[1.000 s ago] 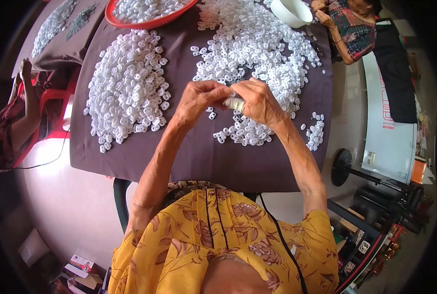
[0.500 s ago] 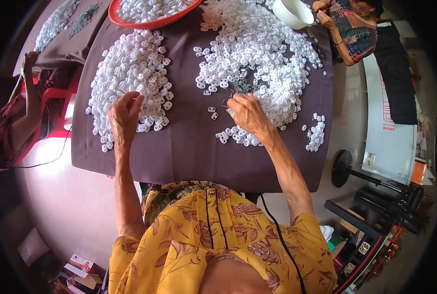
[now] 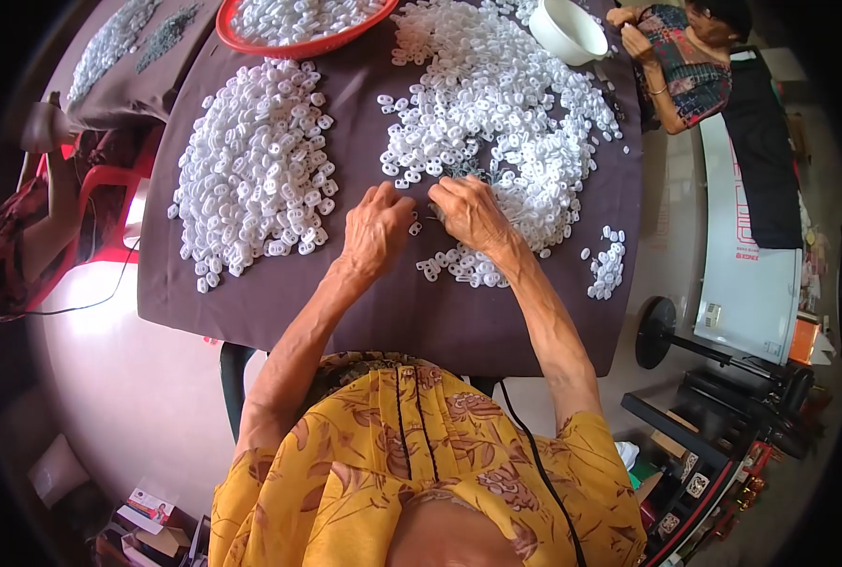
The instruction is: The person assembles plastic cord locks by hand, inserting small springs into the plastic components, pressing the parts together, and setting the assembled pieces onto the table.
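Over the middle of the table, my left hand (image 3: pixel 376 227) has its fingers curled together; whatever it pinches is hidden from me. Just across a narrow gap is my right hand (image 3: pixel 473 215), also closed, with its contents too small to name. Behind the right hand lies a small heap of thin grey bits (image 3: pixel 466 165), at the near edge of a broad pile of white two-holed plastic pieces (image 3: pixel 534 146). Another heap of the same white pieces (image 3: pixel 251 170) spreads to the left of my left hand. A loose white piece (image 3: pixel 415 228) lies between the hands.
The brown cloth-covered table (image 3: pixel 289 307) bears a red basin (image 3: pixel 289 45) of white pieces and a white bowl (image 3: pixel 568 33). A small cluster of pieces (image 3: pixel 608 269) lies near its right edge. One person (image 3: pixel 680 71) sits at the far right, another (image 3: pixel 43 208) at left.
My left hand has moved from the left heap rightward to beside my right hand. The right hand has shifted slightly left. The left-hand person's arm has moved.
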### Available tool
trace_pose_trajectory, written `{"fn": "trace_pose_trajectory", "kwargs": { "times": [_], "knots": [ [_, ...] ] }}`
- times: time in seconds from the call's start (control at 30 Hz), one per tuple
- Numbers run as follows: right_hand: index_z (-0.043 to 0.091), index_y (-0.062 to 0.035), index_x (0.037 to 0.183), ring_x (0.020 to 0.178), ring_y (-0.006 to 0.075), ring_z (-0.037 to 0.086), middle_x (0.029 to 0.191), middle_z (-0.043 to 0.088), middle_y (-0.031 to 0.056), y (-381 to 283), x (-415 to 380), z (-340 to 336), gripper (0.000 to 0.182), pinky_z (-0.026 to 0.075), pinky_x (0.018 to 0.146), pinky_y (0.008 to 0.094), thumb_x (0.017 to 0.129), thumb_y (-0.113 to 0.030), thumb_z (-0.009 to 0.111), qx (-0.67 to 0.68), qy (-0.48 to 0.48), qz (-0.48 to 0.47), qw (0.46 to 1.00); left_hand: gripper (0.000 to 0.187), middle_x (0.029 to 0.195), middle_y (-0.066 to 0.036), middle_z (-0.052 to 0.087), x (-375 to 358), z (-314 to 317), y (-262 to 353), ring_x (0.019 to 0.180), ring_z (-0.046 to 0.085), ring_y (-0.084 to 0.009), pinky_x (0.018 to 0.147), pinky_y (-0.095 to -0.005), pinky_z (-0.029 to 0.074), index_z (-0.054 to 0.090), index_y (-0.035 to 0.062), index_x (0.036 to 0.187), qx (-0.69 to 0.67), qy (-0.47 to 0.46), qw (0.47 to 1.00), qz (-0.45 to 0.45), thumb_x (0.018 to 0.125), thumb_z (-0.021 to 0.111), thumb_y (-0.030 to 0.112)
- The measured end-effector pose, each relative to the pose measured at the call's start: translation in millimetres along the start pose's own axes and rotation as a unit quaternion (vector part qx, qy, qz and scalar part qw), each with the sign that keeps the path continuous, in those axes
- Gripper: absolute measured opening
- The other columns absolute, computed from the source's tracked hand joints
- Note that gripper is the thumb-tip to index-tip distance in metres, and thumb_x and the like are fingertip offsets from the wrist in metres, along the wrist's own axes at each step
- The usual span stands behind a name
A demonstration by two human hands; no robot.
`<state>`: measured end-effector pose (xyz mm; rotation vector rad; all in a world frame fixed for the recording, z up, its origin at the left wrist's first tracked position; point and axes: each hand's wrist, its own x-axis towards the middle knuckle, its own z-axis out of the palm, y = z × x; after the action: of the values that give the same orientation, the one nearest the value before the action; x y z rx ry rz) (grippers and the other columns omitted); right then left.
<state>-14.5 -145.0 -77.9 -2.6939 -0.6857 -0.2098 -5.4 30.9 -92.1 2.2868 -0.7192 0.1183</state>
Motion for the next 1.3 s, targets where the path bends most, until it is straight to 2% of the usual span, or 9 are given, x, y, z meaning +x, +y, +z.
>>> {"fn": "trace_pose_trajectory", "kwargs": {
  "times": [0.17,0.2,0.23,0.27,0.33,0.43,0.6,1.1,1.3],
  "knots": [
    [0.052,-0.0019,0.072,0.066,0.0294,0.058,0.070,0.057,0.0116,2,-5,-5,0.004,0.044,0.062,0.0398,0.071,0.000,0.055,0.078,0.029,0.028,0.996,0.011,0.074,-0.006,0.056,4,0,-3,0.069,0.057,-0.0222,0.059,-0.0330,0.045,0.060,0.0033,0.078,0.018,-0.008,0.999,0.030,0.070,0.065,0.009],
    [0.053,-0.0020,0.074,0.067,0.0299,0.058,0.071,0.058,0.0121,-1,-6,-11,0.006,0.045,0.063,0.0392,0.070,0.001,0.056,0.151,0.048,0.056,0.986,0.009,0.073,-0.005,0.058,6,-5,-1,0.065,0.056,-0.0184,0.057,-0.0303,0.045,0.060,0.0026,0.077,-0.174,-0.034,0.978,-0.111,0.073,0.065,0.009],
    [0.053,-0.0023,0.077,0.068,0.0299,0.058,0.072,0.059,0.0124,-7,-5,-23,0.010,0.045,0.064,0.0376,0.069,0.002,0.057,0.163,0.029,0.097,0.981,0.010,0.071,-0.004,0.059,7,-10,2,0.062,0.056,-0.0146,0.056,-0.0276,0.044,0.059,0.0019,0.076,-0.357,-0.060,0.899,-0.245,0.076,0.064,0.010],
    [0.053,-0.0023,0.077,0.068,0.0299,0.058,0.072,0.059,0.0124,-12,-4,-32,0.010,0.045,0.064,0.0376,0.069,0.002,0.057,0.163,0.029,0.101,0.981,0.010,0.071,-0.004,0.059,8,-14,6,0.062,0.056,-0.0146,0.056,-0.0276,0.044,0.059,0.0019,0.076,-0.358,-0.063,0.899,-0.246,0.076,0.064,0.010],
    [0.054,-0.0029,0.078,0.066,0.0259,0.059,0.072,0.059,0.0096,-19,1,-47,0.011,0.046,0.058,0.0334,0.070,-0.001,0.062,0.166,0.074,0.073,0.981,0.006,0.071,-0.003,0.060,15,-23,12,0.063,0.056,-0.0107,0.058,-0.0236,0.046,0.058,0.0037,0.082,-0.625,-0.054,0.715,-0.308,0.080,0.062,0.009],
    [0.056,-0.0030,0.079,0.066,0.0235,0.060,0.072,0.060,0.0088,-27,9,-58,0.013,0.047,0.059,0.0314,0.069,0.001,0.062,0.177,0.096,0.068,0.977,0.006,0.074,-0.004,0.060,19,-29,24,0.065,0.057,-0.0111,0.060,-0.0246,0.047,0.058,0.0034,0.085,-0.684,-0.058,0.667,-0.289,0.081,0.061,0.008],
    [0.059,-0.0033,0.080,0.068,0.0164,0.059,0.075,0.061,0.0051,-38,11,-68,0.014,0.046,0.062,0.0266,0.068,0.003,0.063,0.325,0.117,0.142,0.928,0.008,0.077,-0.004,0.060,21,-36,33,0.067,0.058,-0.0117,0.061,-0.0252,0.048,0.058,0.0033,0.088,-0.696,-0.064,0.662,-0.270,0.081,0.061,0.008],
    [0.060,-0.0025,0.082,0.073,0.0201,0.061,0.079,0.061,0.0061,-49,20,-69,0.019,0.048,0.064,0.0294,0.066,0.008,0.059,0.139,0.185,0.059,0.971,0.016,0.077,-0.005,0.061,24,-40,52,0.067,0.058,-0.0110,0.065,-0.0248,0.048,0.060,-0.0016,0.091,-0.684,0.008,0.681,-0.260,0.081,0.062,0.011],
    [0.061,-0.0022,0.086,0.075,0.0172,0.061,0.082,0.062,0.0062,-46,18,-76,0.021,0.048,0.067,0.0260,0.069,0.009,0.056,0.271,0.180,0.115,0.939,0.017,0.077,-0.006,0.061,24,-43,53,0.068,0.058,-0.0115,0.064,-0.0244,0.048,0.061,-0.0014,0.092,-0.697,0.007,0.669,-0.260,0.082,0.061,0.012]
  ]
}}
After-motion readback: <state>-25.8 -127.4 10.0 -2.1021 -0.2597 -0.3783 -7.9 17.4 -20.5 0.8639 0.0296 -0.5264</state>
